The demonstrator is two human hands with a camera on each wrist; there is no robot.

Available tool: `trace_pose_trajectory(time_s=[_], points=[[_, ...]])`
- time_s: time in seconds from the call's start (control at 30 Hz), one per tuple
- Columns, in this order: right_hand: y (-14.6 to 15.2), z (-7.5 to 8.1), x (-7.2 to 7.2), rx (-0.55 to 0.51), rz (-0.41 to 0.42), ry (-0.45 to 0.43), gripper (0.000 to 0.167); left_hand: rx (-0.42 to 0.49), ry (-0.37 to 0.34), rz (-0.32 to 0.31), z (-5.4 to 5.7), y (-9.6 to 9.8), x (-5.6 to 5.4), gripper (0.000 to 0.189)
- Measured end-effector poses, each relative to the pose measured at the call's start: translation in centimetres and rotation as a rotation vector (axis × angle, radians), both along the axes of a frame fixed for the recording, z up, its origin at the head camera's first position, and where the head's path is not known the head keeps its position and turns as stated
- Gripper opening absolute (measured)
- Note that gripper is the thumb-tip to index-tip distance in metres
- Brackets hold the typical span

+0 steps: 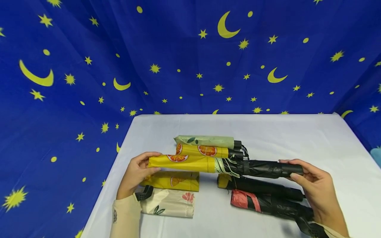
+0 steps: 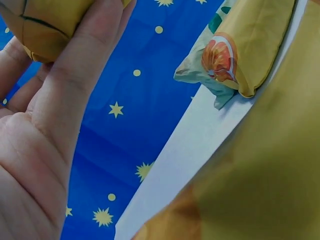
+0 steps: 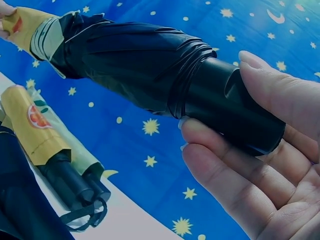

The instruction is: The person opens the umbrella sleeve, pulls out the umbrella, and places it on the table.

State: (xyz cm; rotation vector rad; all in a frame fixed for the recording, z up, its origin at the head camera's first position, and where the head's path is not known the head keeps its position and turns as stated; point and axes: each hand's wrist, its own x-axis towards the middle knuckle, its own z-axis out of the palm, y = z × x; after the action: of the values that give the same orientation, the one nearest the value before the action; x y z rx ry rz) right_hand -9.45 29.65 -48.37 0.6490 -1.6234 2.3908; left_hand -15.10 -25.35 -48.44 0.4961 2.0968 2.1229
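the umbrella is mostly black, its sleeve citrus-patterned yellow.

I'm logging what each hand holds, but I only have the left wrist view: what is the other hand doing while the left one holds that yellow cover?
Observer: The right hand grips the black handle of an umbrella that is partly inside the yellow cover.

Operator: Are other umbrellas lying without covers?

Observer: Yes, two lie on the table, on the near side of the held one: a black umbrella and a red-trimmed umbrella.

Operator: And what lies by the left sleeve?

Observer: A cream cover with a pink flower; no handle sticks out of the end that shows.
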Motion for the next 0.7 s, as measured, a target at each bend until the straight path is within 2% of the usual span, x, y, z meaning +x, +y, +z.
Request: trace_pose_trajectory(time_s=[0.13,0.2,0.3,0.4,0.53,0.7], points=[[0.4,-0.1,0.2,0.001,-0.013,-0.016,0.041,0.003,0.011,0.007,-0.2,-0.7,0.2,0.047],[0.8,-0.2,0.1,-0.026,-0.009,0.002,0.041,0.025,0.01,0.016,-0.2,-1.1,0.3,0.048],[1.3,-0.4,0.1,-0.052,-0.023,0.01,0.04,0.042,0.009,0.047,-0.4,-1.8,0.5,0.049],[1.9,-0.6,0.1,-0.045,-0.036,0.002,0.041,0.004,0.015,0.091,-0.6,-2.5,0.4,0.05],[2.1,-0.9,0.0,0.059,-0.096,-0.082,0.039,-0.065,0.011,0.147,-1.2,-2.8,0.2,0.049],[2.3,-1.5,-0.3,0.163,-0.135,-0.213,0.037,-0.127,0.006,0.145,-1.7,-2.8,-0.3,0.049]])
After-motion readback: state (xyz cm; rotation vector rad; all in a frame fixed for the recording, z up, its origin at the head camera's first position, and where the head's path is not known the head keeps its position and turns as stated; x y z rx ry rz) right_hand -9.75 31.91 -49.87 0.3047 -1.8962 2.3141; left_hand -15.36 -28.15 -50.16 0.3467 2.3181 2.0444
